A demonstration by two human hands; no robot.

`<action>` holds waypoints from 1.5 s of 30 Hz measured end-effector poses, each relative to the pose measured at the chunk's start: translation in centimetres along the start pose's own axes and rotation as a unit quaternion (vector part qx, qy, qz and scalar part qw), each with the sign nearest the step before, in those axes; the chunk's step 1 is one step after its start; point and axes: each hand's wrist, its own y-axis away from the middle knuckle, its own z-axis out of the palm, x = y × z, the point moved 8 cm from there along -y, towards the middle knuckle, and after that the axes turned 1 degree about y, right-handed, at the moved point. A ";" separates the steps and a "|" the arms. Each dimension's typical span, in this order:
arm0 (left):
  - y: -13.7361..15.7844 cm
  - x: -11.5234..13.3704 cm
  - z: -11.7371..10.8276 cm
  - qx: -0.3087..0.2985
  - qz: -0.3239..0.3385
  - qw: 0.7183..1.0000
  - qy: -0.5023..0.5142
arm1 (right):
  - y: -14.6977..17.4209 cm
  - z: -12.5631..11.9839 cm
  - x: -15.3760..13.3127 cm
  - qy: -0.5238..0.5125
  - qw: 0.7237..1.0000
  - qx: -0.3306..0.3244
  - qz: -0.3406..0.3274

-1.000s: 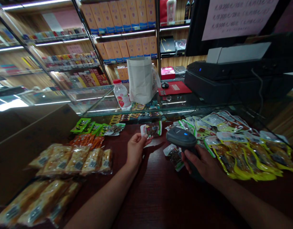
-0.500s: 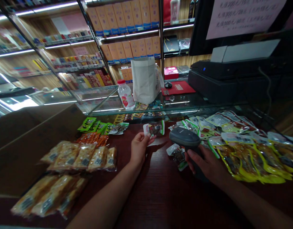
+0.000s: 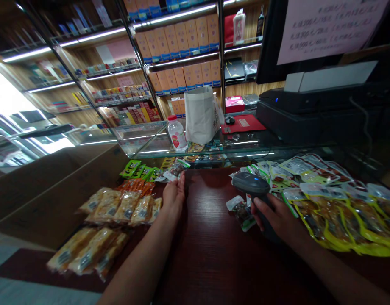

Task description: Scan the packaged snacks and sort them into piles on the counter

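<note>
My left hand (image 3: pixel 175 192) pinches a small clear snack packet (image 3: pixel 176 170) with a green edge, at the far end of a row of green packets (image 3: pixel 140 170). My right hand (image 3: pixel 276 214) is wrapped around the handle of a dark barcode scanner (image 3: pixel 251 184), whose top shows a blue light. Beside the scanner, on the dark red table (image 3: pixel 207 237), lies another snack packet (image 3: pixel 241 211) with white and green ends. Orange packets (image 3: pixel 136 186) and clear-wrapped pastry-like packs (image 3: pixel 118 205) are laid out left of my left hand.
An open cardboard box (image 3: pixel 64 199) stands at the left. Yellow-edged food pouches (image 3: pixel 344 216) and other packets (image 3: pixel 312 167) lie at the right. Behind are a glass counter with a bottle (image 3: pixel 177 134), a white bag (image 3: pixel 201 116), a red mat (image 3: pixel 247 123) and a black register (image 3: pixel 306 110).
My left hand has carried the snack packet leftward, from the table's middle to the row of green packets. The scanner stays in my right hand, its blue light now showing. The view has shifted.
</note>
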 end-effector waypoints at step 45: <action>5.1 -8.9 7.3 -0.283 0.106 0.859 -0.412 | -1.6 -1.9 -0.1 -0.187 0.979 0.067 -0.034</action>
